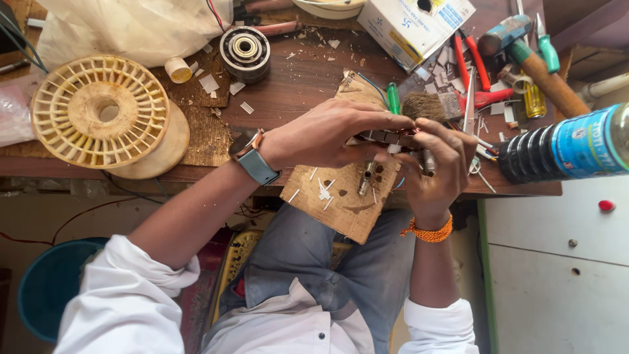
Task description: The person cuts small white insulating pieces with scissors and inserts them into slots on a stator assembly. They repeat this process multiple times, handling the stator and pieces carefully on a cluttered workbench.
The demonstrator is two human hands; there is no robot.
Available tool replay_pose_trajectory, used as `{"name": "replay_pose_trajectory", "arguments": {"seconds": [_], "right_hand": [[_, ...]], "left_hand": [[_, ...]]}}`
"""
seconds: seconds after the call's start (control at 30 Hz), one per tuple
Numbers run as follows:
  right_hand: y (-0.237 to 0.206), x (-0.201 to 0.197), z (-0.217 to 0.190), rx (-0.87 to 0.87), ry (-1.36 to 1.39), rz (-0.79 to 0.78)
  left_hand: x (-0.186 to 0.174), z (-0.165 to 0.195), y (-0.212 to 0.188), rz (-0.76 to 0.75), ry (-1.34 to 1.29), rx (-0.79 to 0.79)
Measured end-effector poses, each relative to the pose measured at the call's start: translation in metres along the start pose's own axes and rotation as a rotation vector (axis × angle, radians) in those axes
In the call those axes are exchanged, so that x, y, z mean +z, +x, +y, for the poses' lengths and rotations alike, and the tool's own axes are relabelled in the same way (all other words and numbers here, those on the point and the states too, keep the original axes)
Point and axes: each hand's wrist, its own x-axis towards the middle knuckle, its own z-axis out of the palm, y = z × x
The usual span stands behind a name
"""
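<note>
My left hand [324, 134] and right hand [438, 164] are both closed in a grip on a small brown metal part [392, 137], held between them just above a scrap of cardboard [347, 196] at the tabletop [295, 85] edge. The part's long axis runs left to right, from one hand to the other; which end is its front I cannot tell. A short metal shaft [365, 178] lies on the cardboard below it. Just behind my fingers sit a bristle brush [426, 105] and a green-handled screwdriver [393, 98]. Far left rests a cream plastic spool [98, 111]; a white carton [413, 23] stands behind, its contents hidden.
</note>
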Motion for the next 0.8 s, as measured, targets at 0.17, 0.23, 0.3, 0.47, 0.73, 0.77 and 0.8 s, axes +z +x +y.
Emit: {"name": "replay_pose_trajectory", "arguments": {"seconds": [0.17, 0.23, 0.3, 0.47, 0.73, 0.77, 0.8], "right_hand": [[0.005, -0.004, -0.003, 0.046, 0.017, -0.169], [0.007, -0.007, -0.006, 0.089, -0.010, -0.216], [0.008, -0.010, -0.010, 0.103, -0.024, -0.247], [0.009, -0.011, -0.013, 0.077, -0.025, -0.237], [0.008, -0.007, -0.012, 0.093, -0.029, -0.209], [0.008, -0.007, -0.012, 0.090, -0.028, -0.209], [0.008, -0.007, -0.012, 0.096, -0.036, -0.211]], "left_hand": [[0.017, 0.003, -0.015, 0.279, 0.010, 0.042], [0.022, 0.005, -0.022, 0.348, 0.133, 0.062], [0.028, 0.007, -0.023, 0.377, 0.266, 0.039], [0.033, 0.007, -0.016, 0.432, 0.444, 0.087], [0.031, 0.015, -0.009, 0.423, 0.458, 0.058], [0.032, 0.017, -0.008, 0.429, 0.457, 0.053], [0.032, 0.018, -0.007, 0.434, 0.457, 0.047]]}}
